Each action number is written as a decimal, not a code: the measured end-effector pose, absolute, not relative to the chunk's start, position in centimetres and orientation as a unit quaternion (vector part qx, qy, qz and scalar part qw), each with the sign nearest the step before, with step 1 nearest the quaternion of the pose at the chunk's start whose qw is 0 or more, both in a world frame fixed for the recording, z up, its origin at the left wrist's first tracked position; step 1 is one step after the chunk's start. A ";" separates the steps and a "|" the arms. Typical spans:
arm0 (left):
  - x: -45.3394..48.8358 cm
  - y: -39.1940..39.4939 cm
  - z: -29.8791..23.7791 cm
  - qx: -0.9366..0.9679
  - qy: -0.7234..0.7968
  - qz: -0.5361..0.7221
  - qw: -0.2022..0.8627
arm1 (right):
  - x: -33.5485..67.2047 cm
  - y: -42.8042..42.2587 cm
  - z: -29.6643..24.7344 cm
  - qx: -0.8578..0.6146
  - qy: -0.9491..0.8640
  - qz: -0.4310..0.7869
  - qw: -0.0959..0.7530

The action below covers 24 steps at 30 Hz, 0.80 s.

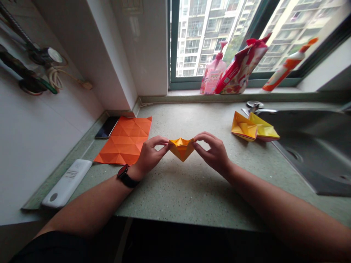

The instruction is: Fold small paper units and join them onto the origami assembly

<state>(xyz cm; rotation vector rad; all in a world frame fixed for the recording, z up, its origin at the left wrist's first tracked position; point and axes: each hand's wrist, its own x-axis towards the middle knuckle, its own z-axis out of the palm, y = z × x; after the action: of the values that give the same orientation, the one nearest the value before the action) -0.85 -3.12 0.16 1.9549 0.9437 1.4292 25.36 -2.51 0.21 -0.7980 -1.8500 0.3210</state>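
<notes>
A folded yellow-orange origami boat (182, 149) is held up between my two hands, its lower point facing me. My left hand (152, 152) pinches its left corner with thumb and forefinger; a dark watch is on that wrist. The right corner is pinched the same way by my right hand (211, 149). Left of my left hand lies creased orange paper (126, 142), flat on the counter. Two folded paper boats, an orange-yellow one (245, 126) and a brighter yellow one (264, 128), sit beside each other to the right.
A metal sink (323, 146) is set into the speckled counter (175, 197) at right. On the left are a phone (106, 128) and a white power bank (67, 182). A pink pump bottle (212, 75), a red bag (241, 69) and an orange-white bottle (286, 69) stand on the windowsill.
</notes>
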 end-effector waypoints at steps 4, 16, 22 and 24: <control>-1.1 -2.9 0.0 0.660 0.388 0.548 0.338 | 25.8 -1.5 -0.5 -0.373 -0.675 0.248 0.586; -1.2 -2.4 -0.6 0.620 0.382 0.570 0.381 | 26.5 0.4 -1.4 -0.367 -0.550 0.372 0.651; -1.2 -2.3 -0.8 0.633 0.392 0.555 0.371 | 26.5 0.4 -1.2 -0.381 -0.549 0.347 0.658; -1.3 -2.5 -0.8 0.651 0.393 0.546 0.352 | 26.5 0.3 -1.0 -0.379 -0.564 0.318 0.661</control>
<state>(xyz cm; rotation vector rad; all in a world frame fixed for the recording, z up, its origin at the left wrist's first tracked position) -1.25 -2.49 -0.79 1.6853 1.0170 1.4124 26.48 0.26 -1.00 -0.8574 -1.2749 0.7202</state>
